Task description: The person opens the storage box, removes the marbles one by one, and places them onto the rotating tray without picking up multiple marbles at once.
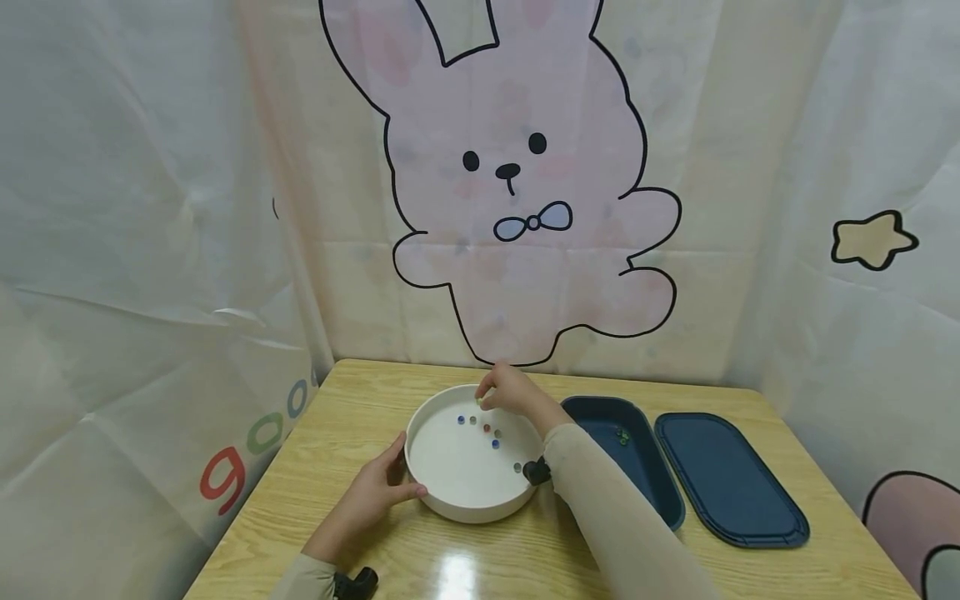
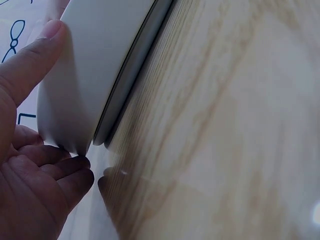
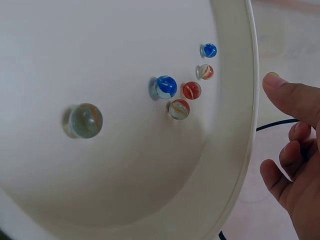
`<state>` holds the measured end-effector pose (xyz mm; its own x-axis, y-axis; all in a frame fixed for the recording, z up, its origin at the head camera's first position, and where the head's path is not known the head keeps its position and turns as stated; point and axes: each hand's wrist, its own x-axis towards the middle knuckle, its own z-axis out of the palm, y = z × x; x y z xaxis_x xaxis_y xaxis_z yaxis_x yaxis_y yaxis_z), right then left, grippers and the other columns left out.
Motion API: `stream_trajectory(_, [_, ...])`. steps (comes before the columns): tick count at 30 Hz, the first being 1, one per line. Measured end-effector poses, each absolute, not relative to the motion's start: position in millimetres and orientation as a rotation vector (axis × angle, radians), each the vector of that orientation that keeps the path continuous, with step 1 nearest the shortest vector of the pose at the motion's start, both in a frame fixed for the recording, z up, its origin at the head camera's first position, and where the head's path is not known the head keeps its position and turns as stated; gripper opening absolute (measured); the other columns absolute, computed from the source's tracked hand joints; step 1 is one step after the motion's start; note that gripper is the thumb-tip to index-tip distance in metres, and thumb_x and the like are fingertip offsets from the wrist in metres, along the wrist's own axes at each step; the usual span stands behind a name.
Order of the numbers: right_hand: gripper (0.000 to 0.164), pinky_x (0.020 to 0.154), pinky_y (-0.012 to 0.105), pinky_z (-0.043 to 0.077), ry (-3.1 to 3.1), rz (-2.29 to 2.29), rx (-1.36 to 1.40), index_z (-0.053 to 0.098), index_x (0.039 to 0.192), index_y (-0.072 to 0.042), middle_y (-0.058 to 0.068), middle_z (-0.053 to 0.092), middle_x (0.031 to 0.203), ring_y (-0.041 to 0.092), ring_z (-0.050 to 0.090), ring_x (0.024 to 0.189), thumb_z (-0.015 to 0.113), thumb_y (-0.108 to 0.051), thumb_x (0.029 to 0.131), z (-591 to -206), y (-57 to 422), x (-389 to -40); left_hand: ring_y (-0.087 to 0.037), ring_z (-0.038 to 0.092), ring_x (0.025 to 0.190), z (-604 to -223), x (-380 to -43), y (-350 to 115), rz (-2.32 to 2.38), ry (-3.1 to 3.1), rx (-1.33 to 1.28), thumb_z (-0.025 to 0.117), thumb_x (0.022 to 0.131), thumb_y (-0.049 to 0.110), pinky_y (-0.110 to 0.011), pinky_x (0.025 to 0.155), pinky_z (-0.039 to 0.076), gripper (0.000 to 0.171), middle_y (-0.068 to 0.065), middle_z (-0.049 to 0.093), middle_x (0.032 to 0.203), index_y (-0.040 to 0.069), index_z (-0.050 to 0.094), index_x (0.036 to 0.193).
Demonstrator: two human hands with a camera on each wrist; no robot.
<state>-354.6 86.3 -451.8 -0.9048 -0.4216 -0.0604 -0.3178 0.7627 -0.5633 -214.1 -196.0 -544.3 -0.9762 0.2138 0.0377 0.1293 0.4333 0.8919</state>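
Observation:
A white round tray (image 1: 465, 487) stands on the table, with several glass marbles inside: a blue marble (image 3: 166, 87), a red marble (image 3: 191, 90) and a clear greenish marble (image 3: 86, 120) among them. My left hand (image 1: 371, 492) holds the tray's near left side, thumb (image 2: 37, 57) and fingers (image 2: 70, 172) spread along its outer wall. Over the far rim, my right hand (image 1: 513, 392) pinches a small yellowish-green marble (image 1: 480, 402) between thumb and fingertips. In the right wrist view only a sliver of that marble shows by the thumb.
Right of the tray lies a dark blue rectangular container (image 1: 600, 410) with several green marbles (image 1: 622, 437) in it, partly hidden by the right forearm. Its matching blue lid (image 1: 731, 479) lies flat beside it. Behind the wooden table (image 1: 420, 562) hangs a printed curtain (image 1: 525, 283).

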Motion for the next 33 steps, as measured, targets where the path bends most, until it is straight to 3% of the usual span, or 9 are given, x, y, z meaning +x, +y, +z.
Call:
stream_trajectory(12, [0.014,0.095,0.041,0.053,2.84,-0.889,-0.624,0.081,0.101,-0.015,0.001,0.062,0.109,0.023,0.058,0.106,0.083,-0.014,0.088,-446.2,106.1,-350.2,-0.032,0.024,0.154,-543.0,-211.9,-194.7,1.586,2.594,0.303,0.089,0.076,0.041,-0.051,0.125,0.023,0.116,-0.013,0.026,0.167,0.005,0.022,0.163])
stream_trajectory(28, [0.018,0.079,0.036,0.048,2.999,-0.85,-0.76,0.08,0.106,-0.017,0.006,0.055,0.102,0.02,0.051,0.089,0.082,-0.02,0.089,-407.4,192.9,-325.7,-0.031,0.023,0.155,-542.3,-211.8,-195.2,1.567,2.61,0.289,0.088,0.078,0.04,-0.051,0.125,0.022,0.114,-0.012,0.025,0.168,0.006,0.021,0.163])
stream_trajectory(33, [0.018,0.073,0.034,0.042,3.029,-0.849,-0.846,0.081,0.105,-0.017,0.01,0.053,0.098,0.019,0.044,0.084,0.083,-0.02,0.087,-402.2,216.3,-315.8,-0.03,0.024,0.154,-542.1,-212.0,-195.4,1.589,2.593,0.3,0.089,0.078,0.037,-0.05,0.126,0.022,0.113,-0.013,0.025,0.167,0.005,0.021,0.163])
